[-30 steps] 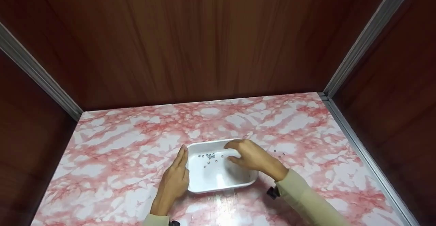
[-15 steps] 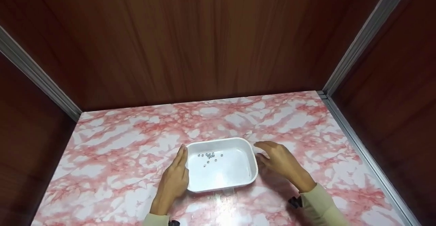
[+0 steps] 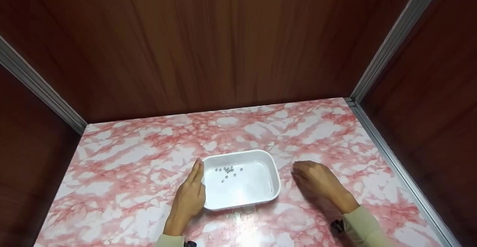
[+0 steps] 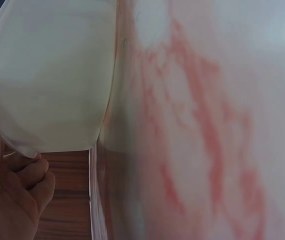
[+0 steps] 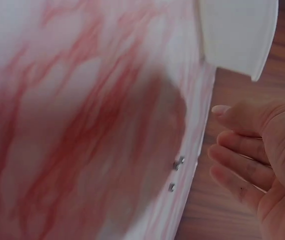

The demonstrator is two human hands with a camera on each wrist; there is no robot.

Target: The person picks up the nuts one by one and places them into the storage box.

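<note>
A white rectangular tray (image 3: 242, 200) sits on the marbled table, with several small silvery pieces that look like nuts (image 3: 228, 170) on its floor. At the tray's left side lies my left hand (image 3: 189, 196), fingers extended along the outer wall. The left wrist view has its fingertips right at a corner of the rim. My right hand (image 3: 320, 181) is low over the table, right of the tray. In the right wrist view its thumb stands apart from the fingers and nothing shows between them. Three loose silvery nuts (image 5: 176, 165) lie on the table close to those fingertips.
The red-and-white marbled table (image 3: 149, 146) runs back to a brown wood-grain panel (image 3: 223, 53). More panels rise at both sides, with grey metal strips (image 3: 387, 150) along the corners and the table's right edge.
My right hand has moved out of the tray, over its right rim, and down toward the loose nuts at the right, which it now covers in the head view. The left hand stays at the tray.
</note>
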